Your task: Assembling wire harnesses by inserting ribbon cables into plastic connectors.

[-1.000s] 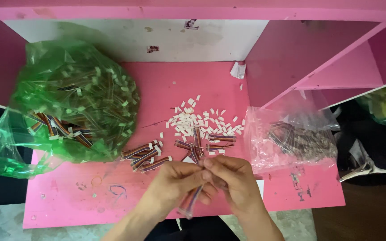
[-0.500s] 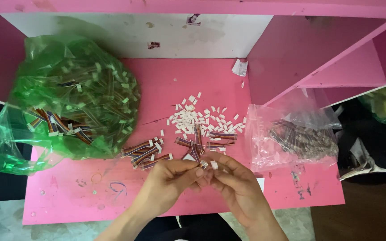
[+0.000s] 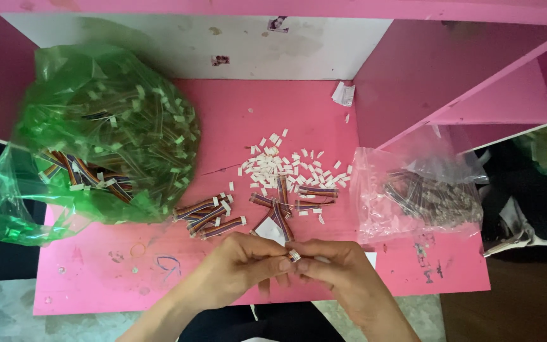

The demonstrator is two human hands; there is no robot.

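Two hands close together, low over the front edge of the pink table [image 3: 96, 285]. Left hand [image 3: 238, 269] curled, palm down, thumb and fingers pinched tight on a small striped wire piece [image 3: 294, 255]. Right hand [image 3: 340, 272] curled too, fingertips pinched on the same piece from the other side. Both wrists bent in, knuckles up. Just behind the hands, a heap of little white plugs [image 3: 286, 166] and some striped wire bundles [image 3: 207, 216]. Big green bag [image 3: 96, 139] at the left, clear bag [image 3: 419, 196] at the right.
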